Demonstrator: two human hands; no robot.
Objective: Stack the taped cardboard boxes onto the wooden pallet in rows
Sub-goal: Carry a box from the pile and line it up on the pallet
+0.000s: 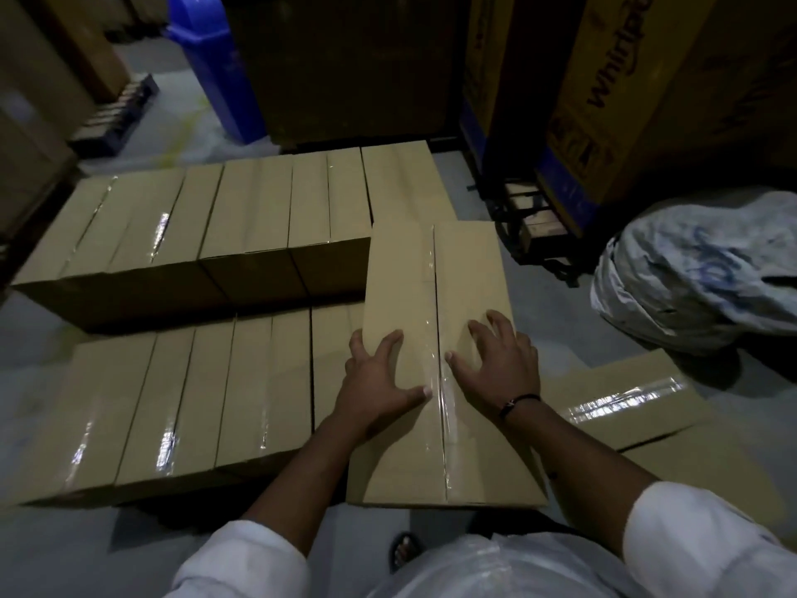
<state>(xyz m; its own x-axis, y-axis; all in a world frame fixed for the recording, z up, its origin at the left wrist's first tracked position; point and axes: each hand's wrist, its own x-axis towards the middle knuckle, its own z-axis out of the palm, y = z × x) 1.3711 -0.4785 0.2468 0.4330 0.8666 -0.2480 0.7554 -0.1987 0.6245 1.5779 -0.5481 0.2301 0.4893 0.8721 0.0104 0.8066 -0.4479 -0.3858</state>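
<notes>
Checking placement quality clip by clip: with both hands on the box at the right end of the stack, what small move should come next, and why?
Probably slide the box a little forward. The left hand and right hand press flat on its top, and its near end appears to stick out toward the person, past the near edge of the front row.

The stacked boxes (194,217) are covering whatever is lying beneath them, the top edge is cutting off the blue bin (207,58) and the printed carton (625,79), and the white garment (517,567) is hiding most of a sandalled foot (405,550) near the bottom edge.
</notes>
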